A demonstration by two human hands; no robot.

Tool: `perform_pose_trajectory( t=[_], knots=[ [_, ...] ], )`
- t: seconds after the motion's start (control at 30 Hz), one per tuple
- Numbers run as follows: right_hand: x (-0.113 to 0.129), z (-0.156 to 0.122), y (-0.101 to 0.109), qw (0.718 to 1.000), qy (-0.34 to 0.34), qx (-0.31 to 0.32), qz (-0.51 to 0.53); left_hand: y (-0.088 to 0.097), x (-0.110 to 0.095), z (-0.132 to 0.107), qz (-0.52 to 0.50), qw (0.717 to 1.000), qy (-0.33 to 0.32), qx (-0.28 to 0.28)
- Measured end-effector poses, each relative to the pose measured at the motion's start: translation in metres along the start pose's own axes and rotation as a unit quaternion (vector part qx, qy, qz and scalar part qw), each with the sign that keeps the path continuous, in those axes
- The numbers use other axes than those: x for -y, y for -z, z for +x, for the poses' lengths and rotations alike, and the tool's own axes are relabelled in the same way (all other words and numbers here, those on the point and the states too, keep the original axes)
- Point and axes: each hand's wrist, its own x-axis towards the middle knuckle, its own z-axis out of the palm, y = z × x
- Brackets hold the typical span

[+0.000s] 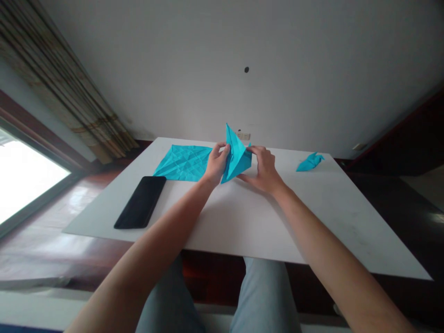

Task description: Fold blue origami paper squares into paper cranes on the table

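Note:
A partly folded piece of blue origami paper (237, 156) is held up between my two hands above the table, one sharp point upward and another downward. My left hand (217, 163) pinches its left edge, the thumb lying along the paper. On the other side, my right hand (262, 170) grips the right part, with index finger on top and thumb below. Behind my left hand, a creased sheet of blue paper (183, 163) lies flat on the table. Toward the right rear rests a small folded blue paper figure (310, 162), apart from both hands.
The white table (222, 231) stands close to a grey wall (277, 106) with a socket plate (246, 136). A black phone-like slab (140, 202) lies at the table's left. A patterned curtain (69, 83) hangs beside a window (27, 171) on the left.

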Motion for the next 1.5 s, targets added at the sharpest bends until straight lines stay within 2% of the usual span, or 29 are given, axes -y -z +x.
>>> perform_pose_trajectory(
  t=[0.13,0.37,0.57,0.8,0.9,1.07,1.23,1.3,1.4,1.5],
  knots=[
    [0.004,0.004,0.005,0.999,-0.025,-0.028,-0.036,0.003,0.002,-0.002,-0.024,0.999,-0.008,0.021],
    [0.007,0.006,0.008,0.999,-0.023,-0.011,-0.044,0.008,0.011,-0.003,-0.041,0.998,-0.04,0.03],
    [0.009,0.006,0.006,0.999,-0.032,-0.025,-0.008,0.006,0.007,-0.006,-0.005,1.0,0.003,0.017],
    [-0.007,0.013,0.006,0.991,-0.064,-0.1,0.063,0.002,0.012,0.001,-0.022,0.999,0.032,0.011],
    [-0.01,0.015,0.008,0.987,-0.066,-0.111,0.091,0.003,0.013,0.004,-0.031,0.999,0.042,0.008],
    [-0.008,0.013,0.009,0.99,-0.057,-0.094,0.088,0.006,0.012,0.006,-0.03,0.998,0.052,-0.009],
    [-0.007,0.011,0.01,0.984,-0.103,-0.132,0.061,0.003,0.006,0.002,-0.006,0.998,0.058,-0.04],
    [-0.007,0.011,0.011,0.982,-0.114,-0.139,0.06,-0.002,0.003,-0.005,0.043,0.998,0.044,-0.013],
    [-0.006,0.01,0.011,0.985,-0.107,-0.123,0.064,-0.01,-0.002,-0.019,0.112,0.99,0.026,0.082],
    [-0.004,0.009,0.008,0.99,-0.083,-0.094,0.072,-0.015,-0.003,-0.026,0.117,0.98,-0.002,0.163]
  ],
)
